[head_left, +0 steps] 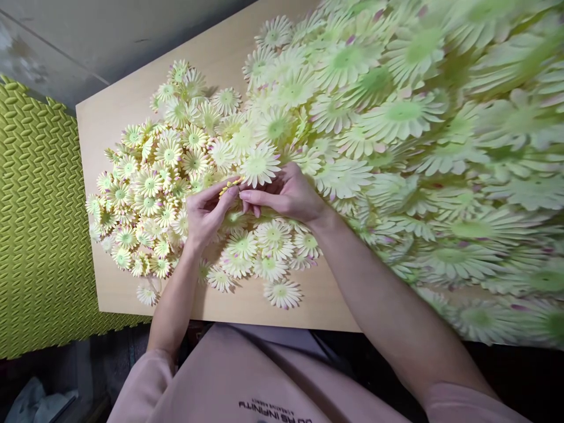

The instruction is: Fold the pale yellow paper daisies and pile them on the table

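My left hand (207, 212) is closed, with a small yellow stamen piece (230, 185) pinched between thumb and fingers. Right beside it, my right hand (284, 197) has its thumb and fingertips drawn together near the end of that piece. Whatever lies between those right fingertips is too small to make out. A pale artificial daisy (259, 164) with a light green centre shows just above the right fingers; I cannot tell whether they touch it. Both hands are over the pile, between smaller flower heads (147, 183) on the left and larger ones (403, 111) on the right.
Loose flower heads cover much of the wooden tabletop (330, 308), some near its front edge, such as a single daisy (282, 292). A green woven-pattern foam mat (39, 223) stands along the left side. Behind the table is a grey wall (132, 35).
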`<state>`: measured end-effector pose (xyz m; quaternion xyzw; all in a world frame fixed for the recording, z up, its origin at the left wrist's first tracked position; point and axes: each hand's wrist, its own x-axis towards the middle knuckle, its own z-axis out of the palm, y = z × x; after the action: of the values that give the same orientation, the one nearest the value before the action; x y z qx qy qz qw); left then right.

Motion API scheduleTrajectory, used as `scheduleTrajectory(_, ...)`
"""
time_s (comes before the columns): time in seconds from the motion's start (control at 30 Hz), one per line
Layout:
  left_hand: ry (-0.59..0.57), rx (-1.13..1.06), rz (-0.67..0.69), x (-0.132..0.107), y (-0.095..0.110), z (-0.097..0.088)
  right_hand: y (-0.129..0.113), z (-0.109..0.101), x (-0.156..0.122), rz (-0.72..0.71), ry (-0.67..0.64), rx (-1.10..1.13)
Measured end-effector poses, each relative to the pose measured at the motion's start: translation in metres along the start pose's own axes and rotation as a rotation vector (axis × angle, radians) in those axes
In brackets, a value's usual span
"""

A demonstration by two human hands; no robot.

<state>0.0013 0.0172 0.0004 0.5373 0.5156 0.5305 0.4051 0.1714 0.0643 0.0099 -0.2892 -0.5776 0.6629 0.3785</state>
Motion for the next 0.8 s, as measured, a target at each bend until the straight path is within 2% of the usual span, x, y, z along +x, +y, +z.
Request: scheduleTrajectory(0.8, 0.000, -0.006, -0.004, 0.0001, -0.0007, -0.0010, 0.0056, -0.0018, 0.0002, 0.001, -0.008, 0.039)
